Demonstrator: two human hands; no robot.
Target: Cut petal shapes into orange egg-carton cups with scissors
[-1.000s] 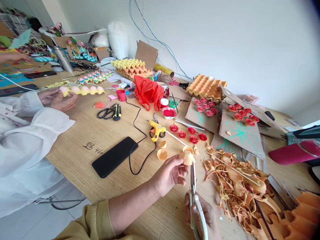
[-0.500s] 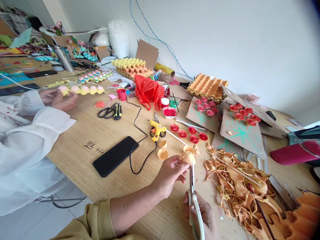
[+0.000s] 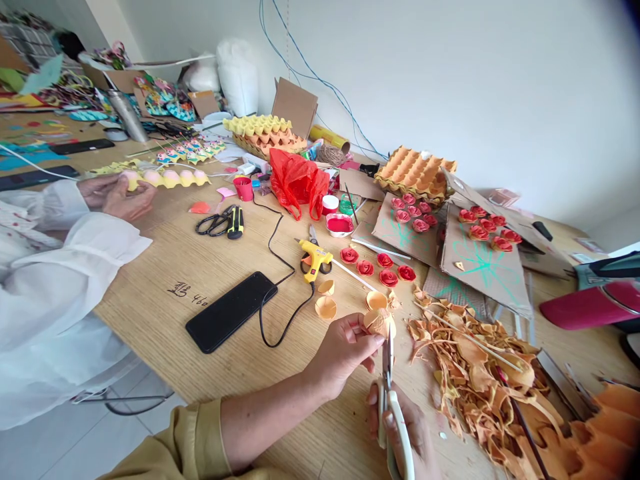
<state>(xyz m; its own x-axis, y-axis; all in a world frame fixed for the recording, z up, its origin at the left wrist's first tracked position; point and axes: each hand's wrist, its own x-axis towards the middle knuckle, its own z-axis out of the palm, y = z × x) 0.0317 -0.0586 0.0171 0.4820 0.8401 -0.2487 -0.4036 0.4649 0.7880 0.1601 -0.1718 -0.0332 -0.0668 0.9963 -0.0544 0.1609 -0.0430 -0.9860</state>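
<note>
My left hand (image 3: 343,350) pinches cup (image 3: 377,322) above table (image 3: 240,370), left of scraps (image 3: 465,360); right hand (image 3: 418,427) grips scissors (image 3: 387,379), blades (image 3: 389,353) at cup's edge. I'd judge best: turn cup, snip short, fingertips (image 3: 376,341) clear.

Workrm. interior: a plain, smooth pale-grey wall (image 3: 475,87) runs behind a long light-brown wood-grain table (image 3: 167,257), w/ thin blue cables (image 3: 327,85) hanging down its face. Upper L., a white upright pillar (image 3: 111,27) stands near the rm.'s dimmer far corner. Btm. L., pale square floor tiles (image 3: 60,450) w/ thin joints; soft, even light throughout, wall brightest toward R.
</note>
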